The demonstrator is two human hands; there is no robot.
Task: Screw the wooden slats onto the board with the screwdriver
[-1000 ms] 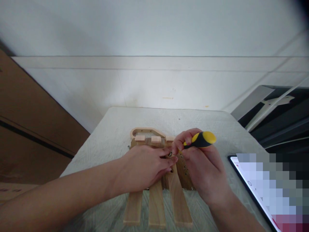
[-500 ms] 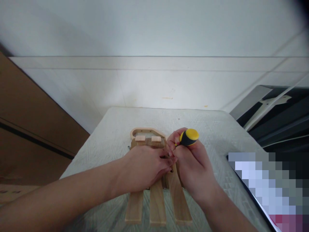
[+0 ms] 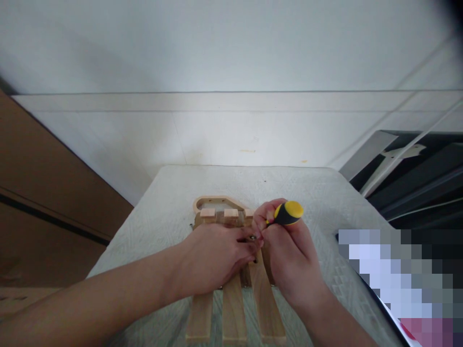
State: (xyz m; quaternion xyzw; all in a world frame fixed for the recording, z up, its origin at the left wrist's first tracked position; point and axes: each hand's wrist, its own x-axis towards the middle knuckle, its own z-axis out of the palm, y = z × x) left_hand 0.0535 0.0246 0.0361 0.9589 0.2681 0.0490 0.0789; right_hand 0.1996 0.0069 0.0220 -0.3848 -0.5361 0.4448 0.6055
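Note:
My right hand (image 3: pixel 289 255) is closed around a screwdriver (image 3: pixel 289 213) with a yellow and black handle, tilted up to the right. Its shaft and tip are mostly hidden by my fingers. A small metal screw head (image 3: pixel 252 237) shows between the fingertips of both hands, over the right-hand wooden slat (image 3: pixel 266 303). My left hand (image 3: pixel 217 253) lies across the wooden piece, palm down, its fingers closed on that slat. Two more slats, a middle one (image 3: pixel 234 308) and a left one (image 3: pixel 199 318), extend towards me from beneath it.
A looped light-wood part (image 3: pixel 213 198) lies at the far end of the wooden piece. The textured white table (image 3: pixel 144 212) meets a white wall (image 3: pixel 213 135). A blurred-out screen device (image 3: pixel 383 284) lies at the right; a brown panel (image 3: pixel 54 193) stands left.
The view has shifted slightly, so everything sits a little lower. The screwdriver handle has tipped a bit further right, and the screw head between the fingers now shows.

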